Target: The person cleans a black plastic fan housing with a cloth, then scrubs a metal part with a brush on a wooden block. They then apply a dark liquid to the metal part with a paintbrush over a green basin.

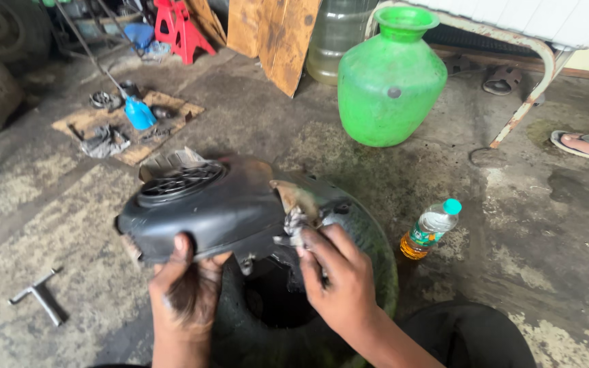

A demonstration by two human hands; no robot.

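— While it rests on that dark tyre (369,252), how does the black plastic fan cover (219,208) handle?

— Light and stiff, I'd judge, but grimy; best held at its rim. The left hand (185,289) clamps the near edge, thumb on top. The right hand (339,272) has its fingers pressed together on a dirty rag (298,218), against the cover.

— Around it?

— A small oil bottle (432,228), a green pot (390,82).

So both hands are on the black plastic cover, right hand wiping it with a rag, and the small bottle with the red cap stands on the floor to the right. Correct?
Not quite: the bottle has a teal cap, not red, as the head view shows. The rest holds: the left hand grips the black plastic cover, and the right hand presses a rag against it.
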